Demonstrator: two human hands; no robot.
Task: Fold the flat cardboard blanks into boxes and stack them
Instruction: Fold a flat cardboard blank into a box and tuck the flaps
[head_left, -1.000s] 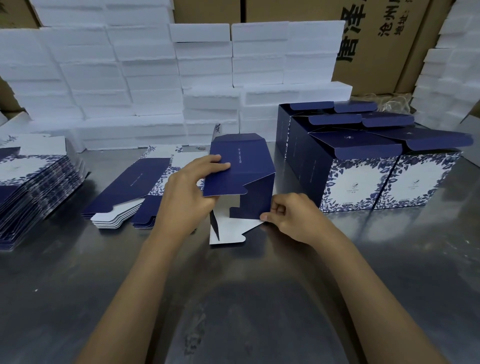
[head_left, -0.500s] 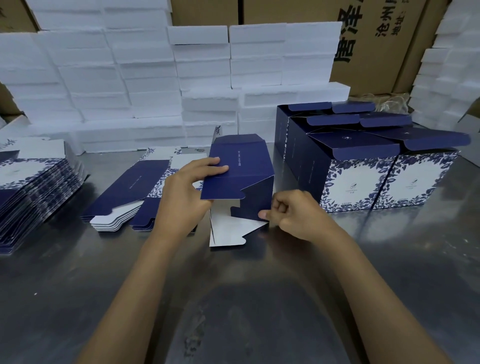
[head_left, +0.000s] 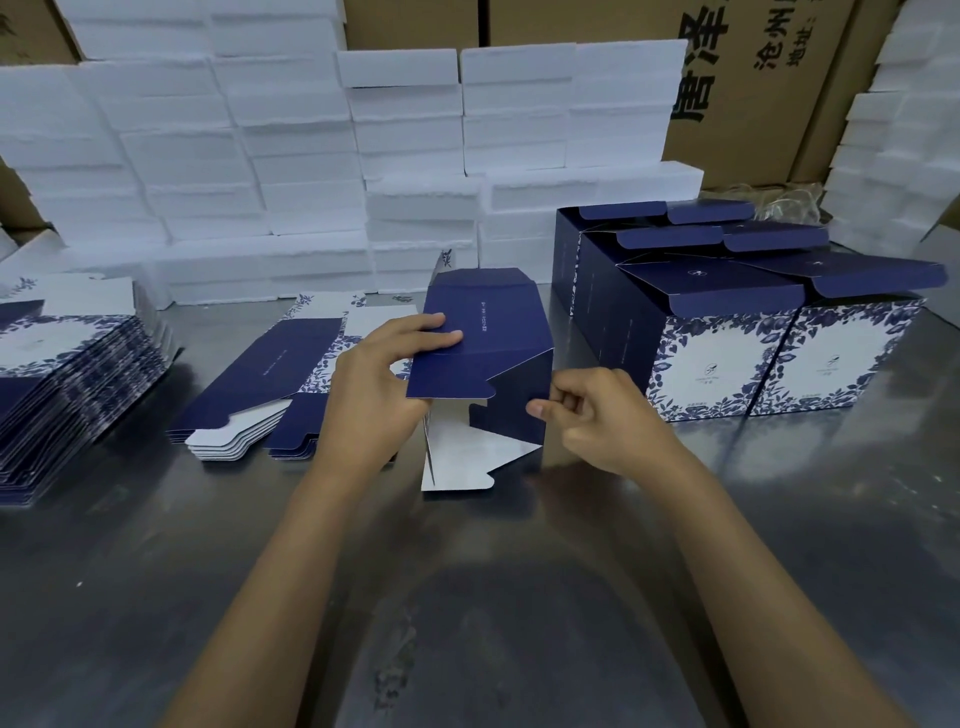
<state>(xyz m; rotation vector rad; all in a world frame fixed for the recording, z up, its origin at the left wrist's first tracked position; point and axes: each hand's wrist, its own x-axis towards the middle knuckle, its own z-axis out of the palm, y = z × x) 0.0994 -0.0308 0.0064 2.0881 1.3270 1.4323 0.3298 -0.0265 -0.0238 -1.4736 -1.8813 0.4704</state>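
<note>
Left hand: the left hand (head_left: 382, 387) reaches in from the near left, forearm angled up toward the middle of the table; its fingers lie fairly straight across the top of the blue panel and the thumb sits under it, so it pinches the upper left part of the half-folded box (head_left: 485, 364).
Right hand: the right hand (head_left: 597, 415) comes in from the near right, fingers curled into the palm, thumb tip pointing left just beside the box's right wall; whether it touches the card I cannot tell, and it has hold of nothing visible.
Half-folded box: stands in the middle of the steel table (head_left: 519, 597), blue top panel tilted, white inner flaps splayed out on the table at its near side.
Flat blanks: a small fan of flat blanks (head_left: 260, 395) lies just left of the left hand; a tall pile of blanks (head_left: 67, 384) sits at the far left edge.
Finished boxes: folded boxes (head_left: 727, 332) with floral blue-and-white fronts stand in rows to the right, lids ajar.
Background: white foam blocks (head_left: 311, 156) are stacked along the far side, brown cartons (head_left: 753, 78) behind them.
</note>
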